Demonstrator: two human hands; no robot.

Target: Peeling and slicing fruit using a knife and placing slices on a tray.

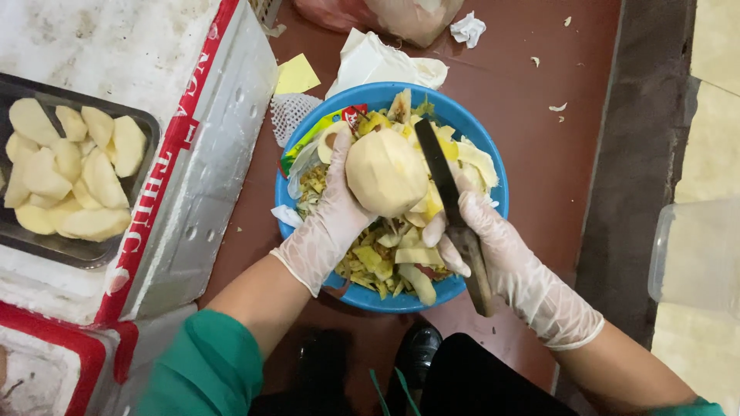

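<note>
The left hand [330, 223], in a thin clear glove, is curled around a big round peeled fruit [384, 172] and holds it up over the blue bowl [493, 166]. The fruit looks wet and smooth, so it is likely slippery, and firm and a bit heavy too — cupping it from the side and underneath seems the best hold. The right hand [493, 246], gloved as well, is closed tight on the wooden handle of a knife [451, 212], and the dark blade lies against the fruit. The bowl is full of yellow peels [385, 258] and sits on a dark red floor [539, 92]. To the left, a metal tray [146, 127] of peeled pieces rests on a white foam box [208, 177].
</note>
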